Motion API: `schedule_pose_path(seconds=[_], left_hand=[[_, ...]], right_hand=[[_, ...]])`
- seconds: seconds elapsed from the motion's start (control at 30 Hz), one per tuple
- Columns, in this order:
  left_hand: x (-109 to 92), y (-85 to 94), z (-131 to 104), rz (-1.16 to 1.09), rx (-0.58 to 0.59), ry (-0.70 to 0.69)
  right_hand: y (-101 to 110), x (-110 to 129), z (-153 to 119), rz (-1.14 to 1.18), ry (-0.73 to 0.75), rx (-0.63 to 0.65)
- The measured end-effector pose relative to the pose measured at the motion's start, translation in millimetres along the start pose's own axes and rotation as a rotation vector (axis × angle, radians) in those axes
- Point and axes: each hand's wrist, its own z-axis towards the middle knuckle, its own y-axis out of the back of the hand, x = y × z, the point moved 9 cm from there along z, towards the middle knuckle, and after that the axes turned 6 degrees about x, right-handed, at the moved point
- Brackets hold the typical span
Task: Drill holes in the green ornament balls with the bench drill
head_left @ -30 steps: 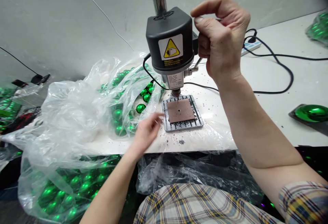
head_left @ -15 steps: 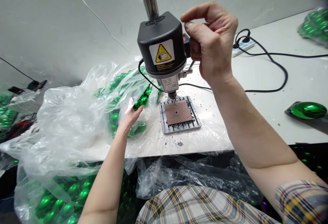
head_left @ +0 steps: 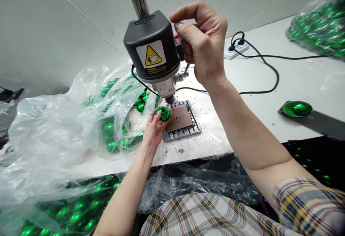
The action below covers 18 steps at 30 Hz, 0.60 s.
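Note:
A shiny green ball ornament [head_left: 163, 113] is pinched between the thumb and fingers of my left hand [head_left: 155, 128]. That hand is over the left edge of a brown square board [head_left: 180, 118] with a small hole, lying on the slotted metal base [head_left: 185, 134] of a bench drill press [head_left: 152, 45]. My right hand [head_left: 203, 43] is raised beside the black motor housing, its fingers curled. The metal feed lever [head_left: 185, 71] runs up into this hand, and its far end is hidden by the fingers.
Clear plastic bags [head_left: 48, 124] with green balls spread over the table's left side. A bag of green balls [head_left: 318, 31] sits at the back right. A power strip [head_left: 236, 50] and black cable [head_left: 277, 79] lie behind. A green oval [head_left: 298, 109] rests on a dark strip at right.
My left hand has come out of the plastic bag and moved right with a green ball ornament. My right hand stays by the drill press. The camera view has shifted right.

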Motion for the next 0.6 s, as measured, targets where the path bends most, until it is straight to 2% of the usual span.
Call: schedule_pose_path(seconds=[0.17, 0.27, 0.43, 0.6], left_hand=[[-1.9, -1.2, 1.5, 0.231, -0.081, -0.172], [-0.1, -2.9, 3.6, 0.361, -0.087, -0.205], [4.0, -8.0, 6.9, 0.536, -0.039, -0.212], [-2.0, -22.9, 2.0, 0.745, 0.001, -0.333]], right_hand=[[-2.2, 5.8, 1.3, 0.037, 0.058, 0.007], [-3.6, 10.1, -2.1, 0.111, 0.075, 0.005], [-2.4, 6.6, -4.3, 0.08, 0.039, 0.001], [-1.4, 0.3, -1.6, 0.092, 0.036, 0.01]])
